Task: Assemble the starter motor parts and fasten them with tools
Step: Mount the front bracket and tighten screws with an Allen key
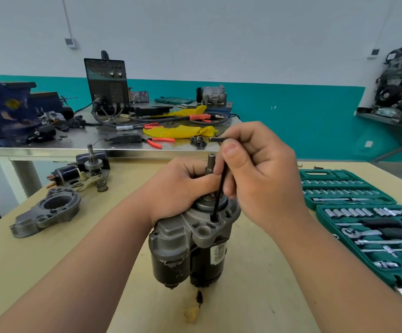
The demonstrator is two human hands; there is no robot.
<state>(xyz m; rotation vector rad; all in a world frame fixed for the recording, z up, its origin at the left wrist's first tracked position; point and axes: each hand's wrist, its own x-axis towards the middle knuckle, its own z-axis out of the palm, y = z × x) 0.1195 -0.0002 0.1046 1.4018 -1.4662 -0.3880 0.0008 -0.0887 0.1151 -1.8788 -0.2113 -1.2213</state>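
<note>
A grey and black starter motor (190, 246) stands upright on the wooden table (255, 284), its shaft pointing up between my hands. My left hand (180, 188) grips the top of the motor around the shaft. My right hand (257, 169) pinches a black L-shaped hex key (219, 195), whose long leg runs down into a hole in the motor's grey flange. A loose grey end housing (48, 210) lies on the table at the left. Behind it sit a solenoid and a shaft assembly with a fork lever (87, 171).
An open green socket set case (368, 222) lies at the right. A steel bench (50, 145) behind holds a welder (107, 87), a blue vise (5, 109), red-handled pliers (159, 141) and yellow rags. A small yellowish scrap (191, 314) lies in front of the motor.
</note>
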